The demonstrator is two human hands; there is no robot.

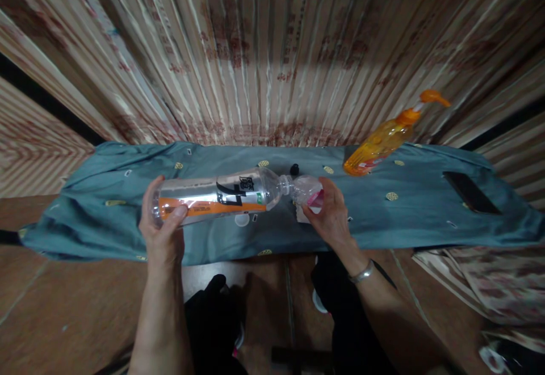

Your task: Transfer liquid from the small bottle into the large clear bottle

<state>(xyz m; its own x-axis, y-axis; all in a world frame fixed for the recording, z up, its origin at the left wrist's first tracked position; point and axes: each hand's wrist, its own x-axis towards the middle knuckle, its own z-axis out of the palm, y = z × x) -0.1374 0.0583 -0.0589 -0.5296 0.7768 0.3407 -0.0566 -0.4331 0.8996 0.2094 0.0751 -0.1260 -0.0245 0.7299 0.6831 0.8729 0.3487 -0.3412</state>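
My left hand [164, 210] is wrapped round the base end of a large clear plastic bottle [213, 194] with a silver and orange label. The bottle lies level in the air, its neck pointing right and uncapped as far as I can see. In my right hand [334, 210] is a small clear plastic container [307, 189] with a pink patch, its end up against the bottle's mouth. Whether it is a cup or a small bottle I cannot tell. Below the big bottle, a clear round disc [242, 219] lies on the cloth. A small black object [294, 169] sits just behind the bottle's neck.
A teal patterned cloth [102, 205] covers the long narrow table. An orange pump bottle [378, 143] stands at the back right, and a dark phone [470, 192] lies further right. Partly under my right hand is a pale flat piece [300, 214]. A striped curtain [264, 51] hangs behind.
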